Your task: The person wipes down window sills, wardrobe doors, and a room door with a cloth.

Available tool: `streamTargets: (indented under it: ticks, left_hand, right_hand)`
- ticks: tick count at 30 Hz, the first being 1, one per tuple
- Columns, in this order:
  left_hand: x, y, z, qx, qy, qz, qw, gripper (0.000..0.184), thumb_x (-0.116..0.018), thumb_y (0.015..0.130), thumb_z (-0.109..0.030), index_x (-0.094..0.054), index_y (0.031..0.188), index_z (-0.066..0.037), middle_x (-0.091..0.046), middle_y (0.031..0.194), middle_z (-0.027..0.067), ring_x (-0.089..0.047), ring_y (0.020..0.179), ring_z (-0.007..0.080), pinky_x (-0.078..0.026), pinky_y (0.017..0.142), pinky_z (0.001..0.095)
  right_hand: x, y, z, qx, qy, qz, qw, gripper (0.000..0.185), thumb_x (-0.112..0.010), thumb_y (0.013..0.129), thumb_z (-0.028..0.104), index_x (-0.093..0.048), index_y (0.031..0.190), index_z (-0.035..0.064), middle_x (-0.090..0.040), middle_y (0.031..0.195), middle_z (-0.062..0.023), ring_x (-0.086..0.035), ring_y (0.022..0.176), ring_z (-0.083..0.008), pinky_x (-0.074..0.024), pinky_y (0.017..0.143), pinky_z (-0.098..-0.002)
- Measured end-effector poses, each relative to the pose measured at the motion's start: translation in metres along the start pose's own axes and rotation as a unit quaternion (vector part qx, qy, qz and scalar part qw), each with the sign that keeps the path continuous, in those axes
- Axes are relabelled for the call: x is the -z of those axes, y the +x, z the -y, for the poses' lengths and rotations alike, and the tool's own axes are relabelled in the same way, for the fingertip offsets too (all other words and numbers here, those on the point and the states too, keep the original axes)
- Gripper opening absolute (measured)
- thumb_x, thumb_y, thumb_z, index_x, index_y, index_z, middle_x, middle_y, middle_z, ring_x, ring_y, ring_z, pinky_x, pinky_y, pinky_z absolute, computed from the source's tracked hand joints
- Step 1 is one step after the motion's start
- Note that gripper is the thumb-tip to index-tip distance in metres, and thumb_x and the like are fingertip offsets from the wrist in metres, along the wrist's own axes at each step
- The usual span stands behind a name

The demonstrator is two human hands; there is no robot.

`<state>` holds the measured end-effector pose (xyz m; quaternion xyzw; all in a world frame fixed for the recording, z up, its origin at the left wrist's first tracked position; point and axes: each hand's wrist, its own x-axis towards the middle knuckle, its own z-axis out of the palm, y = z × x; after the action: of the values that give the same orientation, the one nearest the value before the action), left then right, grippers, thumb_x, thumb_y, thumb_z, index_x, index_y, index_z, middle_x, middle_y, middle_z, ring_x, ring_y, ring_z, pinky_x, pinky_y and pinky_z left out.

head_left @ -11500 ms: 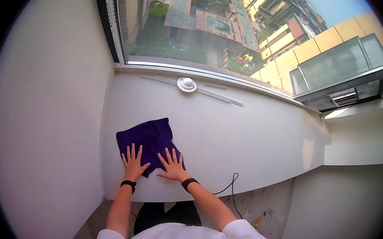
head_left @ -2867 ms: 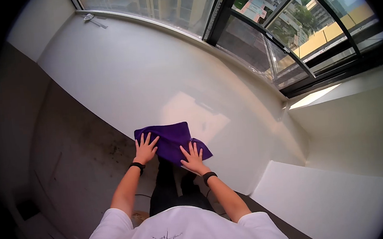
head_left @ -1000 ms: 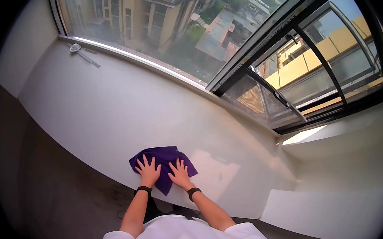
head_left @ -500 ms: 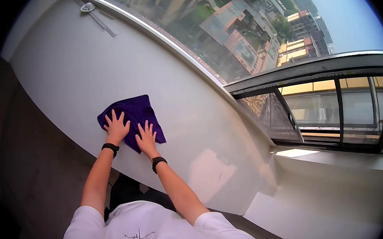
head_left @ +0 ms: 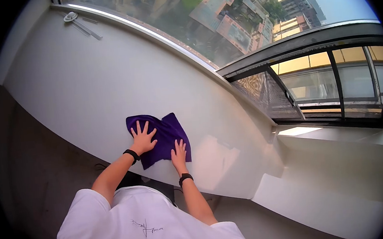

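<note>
A purple cloth (head_left: 163,133) lies spread on the white windowsill (head_left: 80,83), with a few creases across it. My left hand (head_left: 143,139) presses flat on the cloth's left part, fingers spread wide. Lower on its right side rests my right hand (head_left: 179,154), fingers stretched forward and lying on the fabric. Both palms face down, and neither hand grips the cloth. A black band circles each wrist.
At the sill's far left end sit a round white object (head_left: 70,16) and thin strips (head_left: 87,29). A window pane runs along the back. To the right is a dark-framed sliding window (head_left: 314,83), above a lower white ledge (head_left: 305,191).
Both hands and the cloth have moved right along the sill, towards the sunlit patch. The cloth's top edge is now more folded, and the head view has shifted slightly.
</note>
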<state>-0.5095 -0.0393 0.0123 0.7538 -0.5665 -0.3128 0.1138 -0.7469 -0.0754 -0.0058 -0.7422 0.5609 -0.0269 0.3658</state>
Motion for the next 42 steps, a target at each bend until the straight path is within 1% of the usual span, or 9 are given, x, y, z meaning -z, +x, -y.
streamTargets:
  ticks: [6, 8, 10, 15, 19, 25, 31, 34, 42]
  left_hand:
    - [0.012, 0.031, -0.026, -0.005, 0.027, 0.020, 0.999, 0.059, -0.063, 0.090, -0.045, -0.055, 0.143, -0.021, -0.019, 0.164, 0.0226, 0.000, 0.148, 0.0594, -0.012, 0.108, 0.0810]
    - [0.007, 0.024, -0.019, -0.020, 0.040, 0.017, 0.999, 0.057, -0.063, 0.091, -0.045, -0.056, 0.142, -0.021, -0.019, 0.165, 0.0218, -0.001, 0.149, 0.0579, -0.012, 0.109, 0.0793]
    - [0.000, 0.013, -0.004, -0.088, 0.064, 0.012, 0.994, 0.057, -0.062, 0.092, -0.045, -0.056, 0.143, -0.022, -0.017, 0.165, 0.0216, -0.001, 0.149, 0.0560, -0.012, 0.111, 0.0773]
    - [-0.012, 0.003, 0.019, -0.120, 0.125, 0.000, 0.985, 0.057, -0.060, 0.093, -0.052, -0.052, 0.146, -0.031, -0.017, 0.168, 0.0076, 0.001, 0.155, 0.0406, -0.002, 0.118, 0.0687]
    - [-0.008, 0.038, 0.008, -0.098, 0.156, 0.027, 0.982, 0.064, -0.054, 0.094, -0.062, -0.044, 0.151, -0.037, -0.017, 0.168, 0.0064, 0.004, 0.155, 0.0400, 0.004, 0.119, 0.0675]
    - [0.003, 0.120, -0.023, -0.061, 0.149, 0.004, 0.987, 0.069, -0.052, 0.094, -0.062, -0.034, 0.156, -0.038, -0.014, 0.169, 0.0051, 0.005, 0.155, 0.0396, 0.003, 0.118, 0.0683]
    - [0.022, 0.188, -0.038, -0.052, 0.138, 0.059, 0.987, 0.071, -0.053, 0.095, -0.061, -0.031, 0.158, -0.038, -0.009, 0.170, 0.0055, 0.010, 0.154, 0.0391, 0.006, 0.116, 0.0701]
    - [0.044, 0.222, -0.045, -0.053, 0.128, 0.095, 0.986, 0.073, -0.057, 0.094, -0.059, -0.029, 0.158, -0.039, -0.008, 0.170, 0.0053, 0.012, 0.154, 0.0383, 0.007, 0.116, 0.0700]
    - [0.057, 0.317, -0.070, -0.067, 0.137, 0.061, 0.986, 0.077, -0.061, 0.090, -0.061, -0.030, 0.157, -0.040, -0.008, 0.170, 0.0051, 0.010, 0.155, 0.0387, 0.006, 0.114, 0.0719]
  right_hand:
    - [-0.012, -0.010, 0.036, -0.063, -0.004, 0.000, 0.998, 0.063, -0.055, 0.099, 0.027, -0.033, 0.157, 0.0148, -0.010, 0.168, -0.0199, -0.007, 0.153, -0.0469, -0.0168, 0.117, -0.0652]
    - [-0.025, -0.030, 0.041, -0.034, 0.016, 0.019, 0.999, 0.065, -0.057, 0.097, 0.024, -0.033, 0.157, 0.0151, -0.011, 0.168, -0.0201, -0.008, 0.153, -0.0477, -0.0174, 0.117, -0.0655]
    - [-0.035, -0.052, 0.037, -0.015, 0.016, 0.041, 0.999, 0.070, -0.060, 0.095, 0.024, -0.031, 0.158, 0.0167, -0.011, 0.168, -0.0202, -0.008, 0.152, -0.0484, -0.0179, 0.117, -0.0655]
    - [-0.019, -0.062, 0.015, 0.012, -0.006, 0.043, 0.999, 0.072, -0.059, 0.095, 0.026, -0.028, 0.159, 0.0172, -0.015, 0.167, -0.0202, -0.015, 0.150, -0.0499, -0.0188, 0.116, -0.0667]
    - [0.011, -0.010, -0.002, -0.041, -0.018, 0.007, 0.999, 0.067, -0.055, 0.098, 0.029, -0.029, 0.159, 0.0191, -0.012, 0.167, -0.0202, -0.008, 0.153, -0.0469, -0.0105, 0.119, -0.0646]
    - [0.048, 0.091, -0.009, -0.068, -0.030, 0.004, 0.997, 0.069, -0.052, 0.100, 0.037, -0.024, 0.161, 0.0213, -0.007, 0.168, -0.0184, -0.002, 0.153, -0.0459, -0.0071, 0.118, -0.0667]
    - [0.068, 0.141, 0.008, -0.127, -0.090, 0.073, 0.985, 0.088, -0.046, 0.100, 0.055, 0.005, 0.163, 0.0208, 0.017, 0.167, -0.0191, 0.019, 0.152, -0.0444, 0.0083, 0.116, -0.0675]
    - [0.076, 0.164, 0.022, -0.165, -0.109, 0.068, 0.978, 0.089, -0.046, 0.100, 0.056, 0.006, 0.163, 0.0207, 0.017, 0.167, -0.0195, 0.020, 0.151, -0.0444, 0.0087, 0.115, -0.0680]
    - [0.107, 0.248, 0.021, -0.161, -0.104, 0.043, 0.980, 0.092, -0.045, 0.098, 0.060, 0.007, 0.162, 0.0211, 0.018, 0.167, -0.0182, 0.022, 0.151, -0.0433, 0.0093, 0.115, -0.0679]
